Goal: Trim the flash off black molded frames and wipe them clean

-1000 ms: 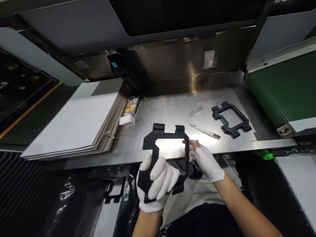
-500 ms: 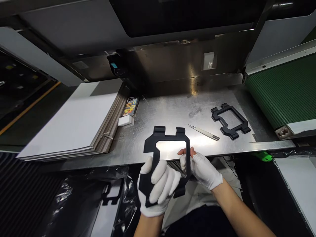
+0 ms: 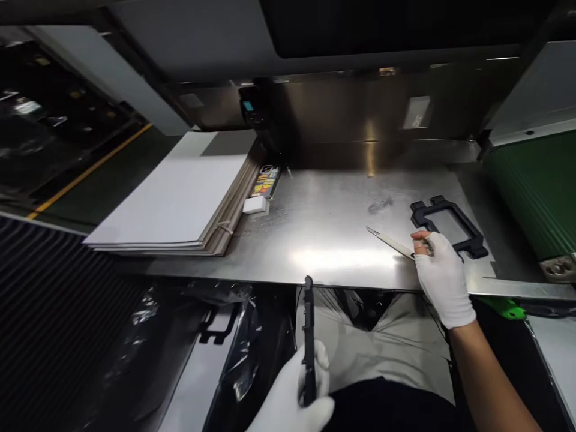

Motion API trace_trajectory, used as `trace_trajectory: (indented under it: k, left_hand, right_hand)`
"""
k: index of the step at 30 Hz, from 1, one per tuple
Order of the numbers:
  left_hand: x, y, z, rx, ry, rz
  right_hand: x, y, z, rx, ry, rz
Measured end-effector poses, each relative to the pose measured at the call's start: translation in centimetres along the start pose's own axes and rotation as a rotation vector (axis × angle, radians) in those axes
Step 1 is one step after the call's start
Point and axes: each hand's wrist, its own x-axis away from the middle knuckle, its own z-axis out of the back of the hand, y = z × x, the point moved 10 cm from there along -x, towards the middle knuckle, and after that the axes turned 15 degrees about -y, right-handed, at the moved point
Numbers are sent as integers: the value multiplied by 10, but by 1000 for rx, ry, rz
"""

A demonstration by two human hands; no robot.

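Observation:
My left hand (image 3: pixel 300 384), in a white glove, grips a black plastic frame (image 3: pixel 308 336) that stands edge-on to me, below the table's front edge. My right hand (image 3: pixel 441 270) wears a white glove with bare fingertips. Its fingers are curled in at the handle end of a pale craft knife (image 3: pixel 389 242), whose blade points to the far left; the hand hides the handle's end. Just behind the right hand, a second black plastic frame (image 3: pixel 472 231) lies flat on the metal table (image 3: pixel 324 210), partly covered by the fingers.
Left on the table is a stack of white sheets (image 3: pixel 175 192). Beside it are a patterned phone (image 3: pixel 266 182) and a small white block (image 3: pixel 254 205). A green conveyor belt (image 3: pixel 535 186) borders the right. Below left, another black frame (image 3: pixel 218 327) lies near clear plastic film (image 3: pixel 243 360).
My left hand has lowered the frame and turned it from face-on to edge-on. My right hand has left that frame and moved right to the craft knife. The view has shifted.

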Motion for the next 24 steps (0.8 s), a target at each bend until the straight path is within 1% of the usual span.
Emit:
trace_trajectory:
  k: [2, 4, 6, 7, 8, 9, 10, 12, 13, 14, 15, 17, 18, 20, 22, 24]
  left_hand:
    - [-3, 0, -1, -100, 64, 59]
    - [-8, 0, -3, -174, 104, 103]
    - [-11, 0, -4, -175, 119, 93]
    - [-12, 0, -4, -164, 121, 77]
    - [-13, -1, -3, -152, 120, 59]
    - [-14, -3, -2, -141, 115, 41]
    - [-14, -4, -1, -137, 109, 26]
    - [-15, -4, 1, -147, 100, 1]
    - [-15, -3, 1, -157, 92, -11]
    - [-15, -1, 0, -169, 83, -24]
    - [-15, 2, 0, -189, 84, -40]
    - [-12, 8, 3, -267, 139, -62]
    - [-9, 11, 5, -317, 181, -62]
    - [-5, 13, 9, -399, 251, -44]
    - [-3, 11, 10, -463, 281, -2]
    - [-1, 9, 15, -586, 348, 82]
  right_hand:
    - [-13, -6, -6, 174, -69, 54]
    - [-22, -9, -12, 306, -125, 63]
    - [-24, -10, -15, 304, -164, 22]
    - [-22, -11, -21, 255, -217, -10]
    - [-17, -14, -31, 188, -309, -43]
    - [-8, -19, -47, 110, -442, -72]
    - [6, -28, -68, 31, -601, -92]
    - [44, -53, -112, -116, -915, -97]
    - [64, -68, -131, -192, -1039, -78]
    - [82, -83, -149, -273, -1138, -54]
    - [98, -95, -165, -358, -1210, -28]
    - [121, -111, -190, -511, -1277, -1]
    - [128, -114, -199, -569, -1280, -8]
    - [135, -113, -212, -658, -1261, -64]
    - [137, -110, -218, -696, -1252, -116]
    - [135, -110, -216, -656, -1251, -96]
